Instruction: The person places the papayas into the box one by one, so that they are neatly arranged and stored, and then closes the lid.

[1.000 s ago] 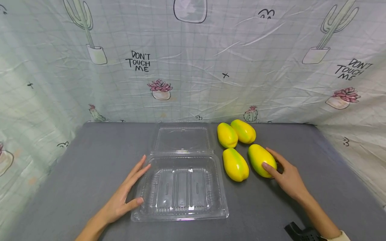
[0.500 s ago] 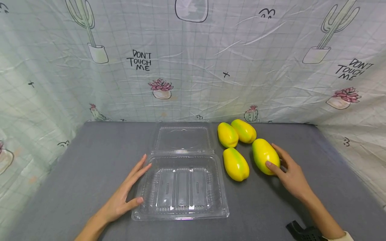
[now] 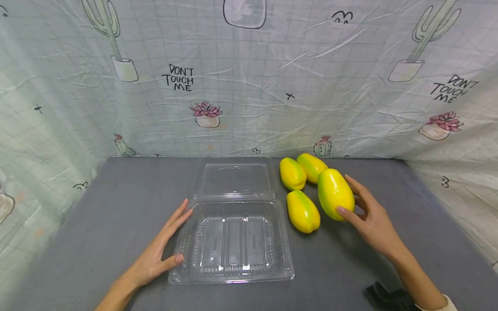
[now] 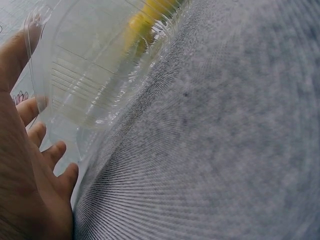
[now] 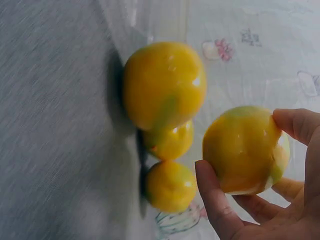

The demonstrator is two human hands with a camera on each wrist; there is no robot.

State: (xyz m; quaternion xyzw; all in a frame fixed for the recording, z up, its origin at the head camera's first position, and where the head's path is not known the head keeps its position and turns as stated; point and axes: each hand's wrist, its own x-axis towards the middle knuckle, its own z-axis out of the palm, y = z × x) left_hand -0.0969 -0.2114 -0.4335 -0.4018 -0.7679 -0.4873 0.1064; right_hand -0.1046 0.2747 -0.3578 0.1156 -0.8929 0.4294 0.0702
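Observation:
My right hand grips a yellow-green mango-like fruit between thumb and fingers. In the right wrist view the held fruit is lifted off the table. Three similar fruits lie to its left and behind: one nearest the front, one at the back left, one at the back right. A clear plastic clamshell box lies with its lid folded back. With fingers spread, my left hand touches the box's left rim, as the left wrist view also shows with that hand.
A grey cloth-covered table carries everything. Behind it and at both sides hangs a printed curtain with cactus drawings. A black strap-like object is at the right wrist, low in the head view.
The fruit in my right hand has risen off the table, moving slightly right, then back left. My left hand and the box keep their places.

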